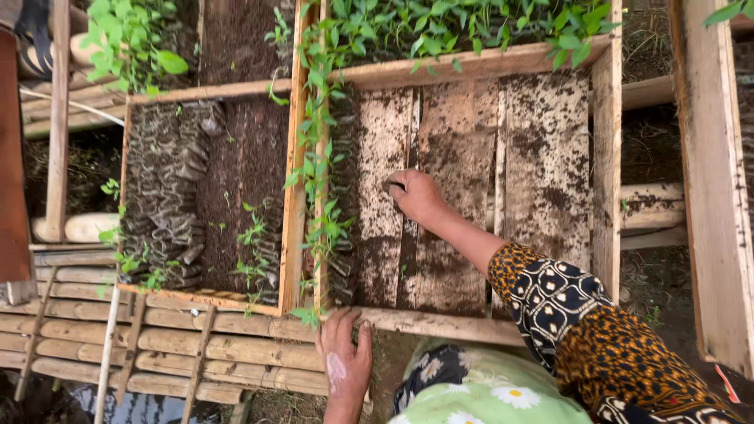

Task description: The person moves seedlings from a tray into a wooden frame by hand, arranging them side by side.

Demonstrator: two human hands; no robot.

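A: Seedling tray (550, 59), wooden, sat on the bamboo staging (157, 345) right in front of the person. Left hand (344, 363) nearest the camera: fingers spread, resting on the tray's near rim, apparently as a brace while leaning over.

B: Right hand (414, 194)?

A: Reached further in, sleeve patterned orange and black. Fingers curled together around something small and dark (395, 188), pressed to the soil-smeared slats (455, 196). Could not tell what it was.

B: Tray contents?

A: Floor mostly bare. One row of small soil pots with green seedlings (322, 196) stood packed along its left wall, tight so they propped each other.

B: Beyond?

A: Second tray (206, 92) to the left, part filled with pots. Leafy seedlings (440, 23) crowded the far tray.
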